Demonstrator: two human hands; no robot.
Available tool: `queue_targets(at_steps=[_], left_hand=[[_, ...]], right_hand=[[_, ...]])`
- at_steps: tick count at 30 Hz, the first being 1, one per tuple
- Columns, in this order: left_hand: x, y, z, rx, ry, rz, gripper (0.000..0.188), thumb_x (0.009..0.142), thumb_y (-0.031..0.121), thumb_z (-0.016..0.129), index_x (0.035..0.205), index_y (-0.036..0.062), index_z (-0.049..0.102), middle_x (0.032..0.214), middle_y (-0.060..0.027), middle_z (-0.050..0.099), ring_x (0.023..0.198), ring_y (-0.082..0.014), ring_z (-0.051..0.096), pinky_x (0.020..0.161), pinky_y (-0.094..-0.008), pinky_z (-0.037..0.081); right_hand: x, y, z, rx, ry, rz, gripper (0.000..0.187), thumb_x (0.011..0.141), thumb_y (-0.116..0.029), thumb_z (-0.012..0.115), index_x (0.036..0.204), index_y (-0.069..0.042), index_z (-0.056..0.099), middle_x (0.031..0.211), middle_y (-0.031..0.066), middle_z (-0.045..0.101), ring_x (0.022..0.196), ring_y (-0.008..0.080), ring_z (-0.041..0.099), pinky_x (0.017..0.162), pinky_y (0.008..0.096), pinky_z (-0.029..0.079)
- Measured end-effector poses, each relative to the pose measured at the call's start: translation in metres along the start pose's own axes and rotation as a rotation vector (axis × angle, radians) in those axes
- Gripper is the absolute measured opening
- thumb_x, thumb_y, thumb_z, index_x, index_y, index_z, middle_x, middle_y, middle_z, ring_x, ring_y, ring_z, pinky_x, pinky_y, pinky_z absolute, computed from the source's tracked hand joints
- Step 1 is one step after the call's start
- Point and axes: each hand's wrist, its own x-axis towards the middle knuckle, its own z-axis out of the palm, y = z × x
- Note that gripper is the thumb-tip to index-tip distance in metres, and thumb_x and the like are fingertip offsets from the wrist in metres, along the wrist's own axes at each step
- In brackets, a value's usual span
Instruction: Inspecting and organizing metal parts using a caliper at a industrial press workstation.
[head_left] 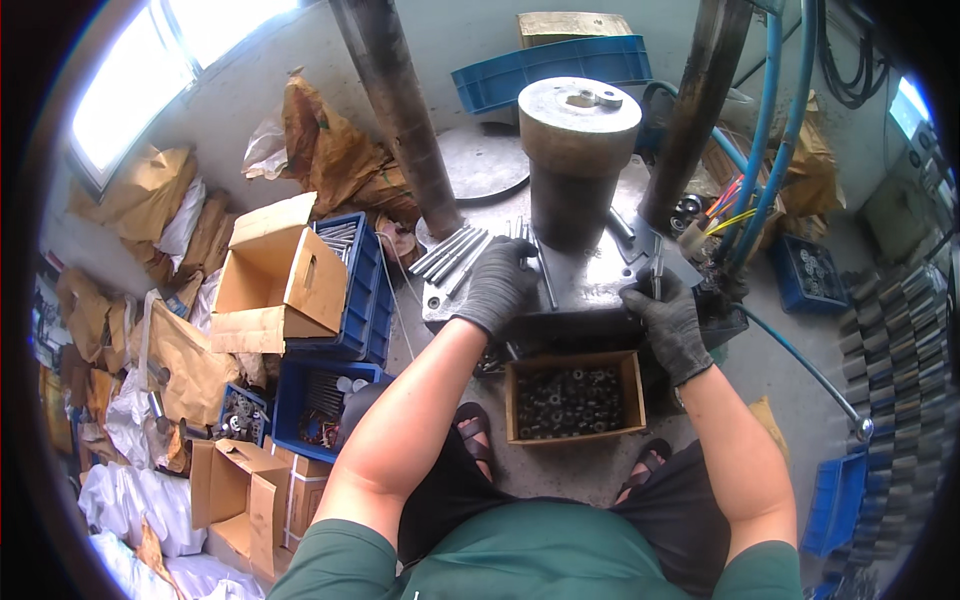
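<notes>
The left hand (500, 282) and the right hand (670, 322) are each covered by a dark grey knitted glove (491, 295), darkened toward the tips and finished at the wrist by a close-fitting cuff (691, 368). The forearms (425, 400) are left bare. On the upper body, a dark green shirt (545, 550) is worn, its short sleeves (335, 562) cut to just above the elbows; a pale mark (416, 595), too small to be made out, is seen on its front. Black, unpatterned trousers (680, 505) are worn below. The footwear is formed by dark sandals (475, 428), in which broad straps are passed across the otherwise uncovered feet.
</notes>
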Motion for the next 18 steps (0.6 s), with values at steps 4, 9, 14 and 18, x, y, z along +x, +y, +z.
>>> queue_targets(at_steps=[4, 9, 14, 18], left_hand=[[-0.001, 0.011, -0.002, 0.116, 0.004, 0.009, 0.028, 0.084, 0.018, 0.072, 0.109, 0.0069, 0.075, 0.111, -0.0196, 0.066, 0.098, -0.0355, 0.068, 0.091, -0.0431, 0.055], [-0.016, 0.024, -0.001, 0.092, 0.04, 0.148, 0.028, 0.087, 0.02, 0.07, 0.112, 0.0072, 0.073, 0.111, -0.0192, 0.066, 0.096, -0.0373, 0.069, 0.09, -0.045, 0.055], [-0.011, 0.018, -0.013, 0.173, 0.131, 0.091, 0.028, 0.088, 0.019, 0.068, 0.114, 0.0097, 0.073, 0.111, -0.0192, 0.065, 0.097, -0.0379, 0.068, 0.089, -0.0462, 0.055], [-0.008, 0.019, -0.019, 0.202, 0.095, 0.034, 0.029, 0.088, 0.021, 0.07, 0.115, 0.0115, 0.073, 0.113, -0.0169, 0.066, 0.102, -0.0367, 0.068, 0.091, -0.0458, 0.054]], right_hand=[[-0.003, -0.002, -0.004, -0.01, 0.027, 0.045, 0.028, 0.082, -0.004, 0.081, 0.102, -0.005, 0.061, 0.084, 0.0046, 0.067, 0.072, 0.0121, 0.063, 0.066, 0.0264, 0.052], [-0.006, -0.004, -0.003, 0.034, -0.014, 0.043, 0.028, 0.081, -0.004, 0.081, 0.102, -0.006, 0.061, 0.081, 0.0043, 0.066, 0.068, 0.0117, 0.061, 0.064, 0.0259, 0.051], [-0.007, -0.01, -0.001, 0.142, -0.028, 0.089, 0.027, 0.083, -0.006, 0.08, 0.102, -0.007, 0.061, 0.083, 0.0058, 0.067, 0.068, 0.0146, 0.064, 0.064, 0.0267, 0.052], [-0.006, -0.011, -0.006, 0.455, -0.017, 0.384, 0.021, 0.089, -0.009, 0.072, 0.106, -0.005, 0.06, 0.089, 0.0104, 0.069, 0.076, 0.0232, 0.07, 0.067, 0.0353, 0.057]])
